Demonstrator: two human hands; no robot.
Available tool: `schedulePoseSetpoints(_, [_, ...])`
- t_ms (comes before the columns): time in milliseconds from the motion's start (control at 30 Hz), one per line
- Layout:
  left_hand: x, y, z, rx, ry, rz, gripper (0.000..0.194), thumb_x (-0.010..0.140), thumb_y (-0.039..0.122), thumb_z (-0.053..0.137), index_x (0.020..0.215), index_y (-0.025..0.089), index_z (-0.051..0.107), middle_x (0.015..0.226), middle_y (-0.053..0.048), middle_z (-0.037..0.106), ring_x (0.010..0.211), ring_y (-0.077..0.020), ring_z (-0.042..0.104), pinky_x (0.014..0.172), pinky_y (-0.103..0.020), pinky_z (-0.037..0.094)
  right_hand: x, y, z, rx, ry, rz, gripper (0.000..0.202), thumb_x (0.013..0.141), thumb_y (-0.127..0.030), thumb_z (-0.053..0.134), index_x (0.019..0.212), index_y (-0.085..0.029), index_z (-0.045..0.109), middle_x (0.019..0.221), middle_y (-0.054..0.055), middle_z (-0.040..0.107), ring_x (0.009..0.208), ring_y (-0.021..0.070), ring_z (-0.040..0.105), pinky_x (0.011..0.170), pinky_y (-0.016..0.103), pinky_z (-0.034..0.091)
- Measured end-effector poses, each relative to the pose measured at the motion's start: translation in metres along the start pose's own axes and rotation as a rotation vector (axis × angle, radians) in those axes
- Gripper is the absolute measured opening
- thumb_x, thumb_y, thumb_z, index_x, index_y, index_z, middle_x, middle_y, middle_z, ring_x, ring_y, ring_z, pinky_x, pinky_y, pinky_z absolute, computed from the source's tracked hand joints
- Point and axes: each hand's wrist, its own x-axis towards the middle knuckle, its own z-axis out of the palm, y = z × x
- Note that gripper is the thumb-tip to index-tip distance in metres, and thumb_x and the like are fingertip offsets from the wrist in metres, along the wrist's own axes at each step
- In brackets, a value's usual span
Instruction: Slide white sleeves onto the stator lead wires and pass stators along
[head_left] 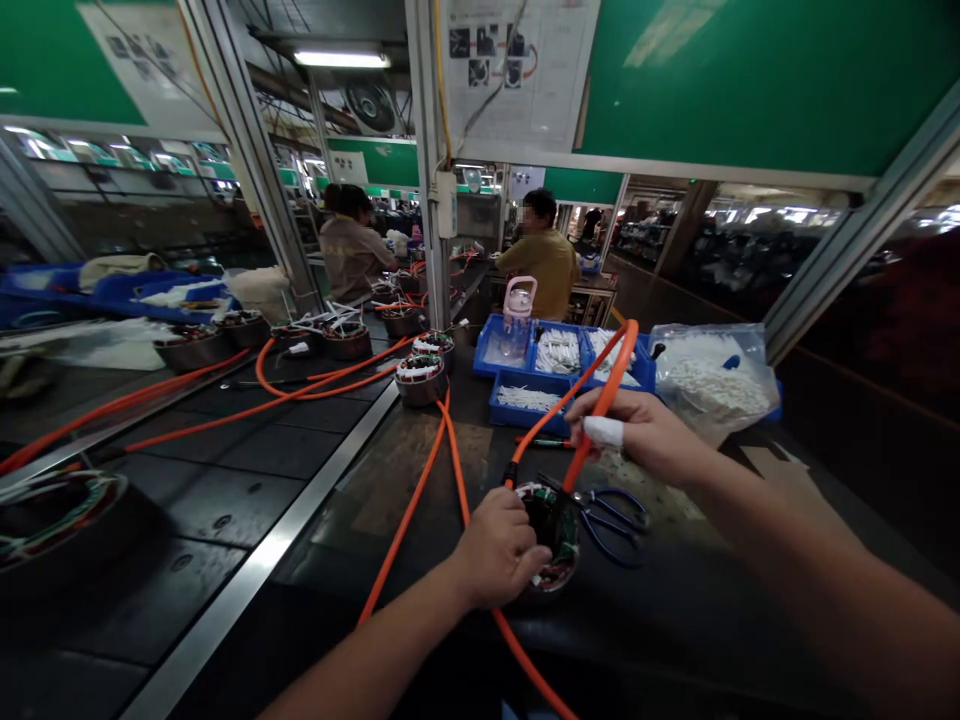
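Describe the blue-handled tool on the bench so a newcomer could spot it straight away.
On the dark workbench, go from the blue bins toward the person, to the wound metal ring at the left hand. The blue-handled tool lies just right of that ring. Two splayed, dark-blue handles set it apart from the red-and-dark tool nearer the bins.

I see white wrapping (604, 432) round the thumb (630, 437) of the right hand (656, 432); the left hand (496, 550) and both forearms (409, 625) are bare.

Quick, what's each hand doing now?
Left hand: curled at the round, dark metal ring; grip unclear.
Right hand: closed, holding the thick, looped orange cable.
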Motion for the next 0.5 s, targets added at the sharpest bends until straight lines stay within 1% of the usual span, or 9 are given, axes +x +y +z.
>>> schedulePoseSetpoints(100, [0.004,-0.002,0.009,-0.108,0.141,-0.064,0.053,0.090,0.037,0.025,0.048,0.017,0.052,0.050,-0.005,0.050,0.065,-0.0175,0.048,0.073,-0.037,0.037,0.025,-0.005,0.018,0.059,0.025,0.019,0.024,0.069,-0.032,0.067,0.084,-0.014,0.062,0.069,0.003,0.063,0.056,0.0115,0.057,0.051,0.023,0.048])
schedulePoseSetpoints(167, [0.003,-0.001,0.011,-0.249,0.222,-0.134,0.059,0.091,0.043,0.022,0.047,0.018,0.054,0.047,-0.005,0.050,0.066,-0.0185,0.050,0.075,-0.038,0.037,0.044,-0.008,0.033,0.059,0.046,0.008,0.026,0.067,-0.035,0.068,0.081,-0.014,0.062,0.065,0.002,0.062,0.052,0.0098,0.055,0.048,0.022,0.046])
schedulePoseSetpoints(233, [-0.001,0.005,0.009,-0.454,0.298,-0.260,0.066,0.092,0.048,0.018,0.047,0.019,0.057,0.046,-0.005,0.053,0.065,-0.0185,0.052,0.078,-0.038,0.037,0.061,-0.007,0.050,0.046,0.053,0.027,0.029,0.066,-0.040,0.068,0.078,-0.014,0.062,0.062,0.001,0.061,0.049,0.0087,0.053,0.047,0.021,0.045])
schedulePoseSetpoints(300, [-0.006,0.015,0.003,-0.691,0.378,-0.408,0.073,0.092,0.051,0.013,0.046,0.019,0.060,0.043,-0.005,0.054,0.056,-0.0167,0.051,0.081,-0.038,0.036,0.073,-0.003,0.065,0.025,0.012,0.104,0.032,0.065,-0.044,0.068,0.074,-0.013,0.060,0.059,0.001,0.059,0.047,0.0085,0.051,0.046,0.021,0.044])
schedulePoseSetpoints(333, [-0.009,0.020,-0.001,-0.815,0.417,-0.472,0.076,0.092,0.052,0.011,0.045,0.018,0.060,0.043,-0.005,0.053,0.052,-0.0155,0.049,0.080,-0.037,0.037,0.075,-0.001,0.070,-0.001,-0.050,0.159,0.034,0.064,-0.045,0.068,0.069,-0.013,0.060,0.056,0.001,0.058,0.045,0.0088,0.050,0.045,0.022,0.044])
schedulePoseSetpoints(400, [-0.013,0.029,-0.013,-1.062,0.492,-0.559,0.080,0.092,0.053,0.009,0.043,0.017,0.061,0.043,-0.005,0.053,0.048,-0.0145,0.046,0.075,-0.037,0.039,0.069,0.004,0.073,-0.073,-0.319,0.240,0.036,0.063,-0.046,0.070,0.065,-0.011,0.062,0.057,0.003,0.059,0.049,0.0117,0.053,0.051,0.026,0.047])
schedulePoseSetpoints(433, [-0.015,0.032,-0.021,-1.174,0.535,-0.580,0.081,0.091,0.054,0.008,0.042,0.017,0.061,0.044,-0.006,0.052,0.049,-0.0150,0.046,0.072,-0.036,0.040,0.061,0.006,0.071,-0.087,-0.459,0.234,0.037,0.064,-0.047,0.070,0.066,-0.010,0.064,0.062,0.005,0.062,0.057,0.0146,0.057,0.059,0.029,0.049])
schedulePoseSetpoints(467, [-0.017,0.033,-0.030,-1.272,0.584,-0.586,0.081,0.091,0.054,0.008,0.042,0.016,0.061,0.044,-0.007,0.051,0.052,-0.0160,0.048,0.069,-0.036,0.040,0.051,0.009,0.068,-0.066,-0.539,0.187,0.039,0.066,-0.049,0.068,0.072,-0.010,0.066,0.071,0.007,0.064,0.068,0.0178,0.060,0.069,0.032,0.049])
schedulePoseSetpoints(500, [-0.018,0.033,-0.038,-1.350,0.638,-0.576,0.082,0.091,0.055,0.008,0.041,0.016,0.060,0.044,-0.007,0.050,0.055,-0.0171,0.049,0.068,-0.035,0.041,0.038,0.013,0.064,-0.018,-0.542,0.114,0.041,0.070,-0.051,0.063,0.082,-0.012,0.067,0.085,0.008,0.065,0.082,0.0205,0.060,0.081,0.035,0.047])
